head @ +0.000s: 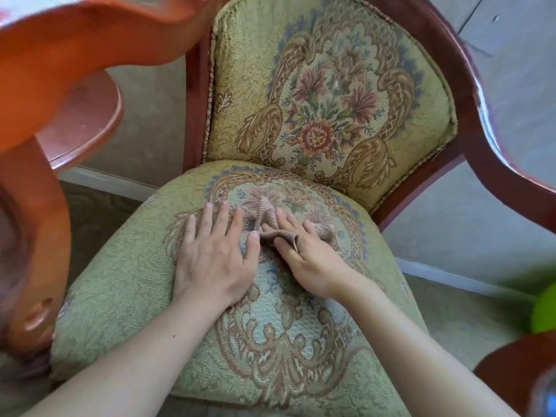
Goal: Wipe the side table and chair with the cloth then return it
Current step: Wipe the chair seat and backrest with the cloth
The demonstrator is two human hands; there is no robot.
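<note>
On chair seat (120,296): cloth (272,219) bunched under right hand (313,263) grip, pinched; left hand (215,260) flat, open.

- The left hand (213,260) was bare, with no glove, ring or watch visible on it.
- The right hand (313,263) was likewise bare, without glove or ring.
- Fingernails on both hands were short and unpainted.
- The left forearm (135,353) was uncovered from wrist to frame edge; no sleeve or cuff showed, and a few small dark moles marked it.
- The right forearm (421,347) was uncovered along its whole visible length, with no bracelet or strap.
</note>
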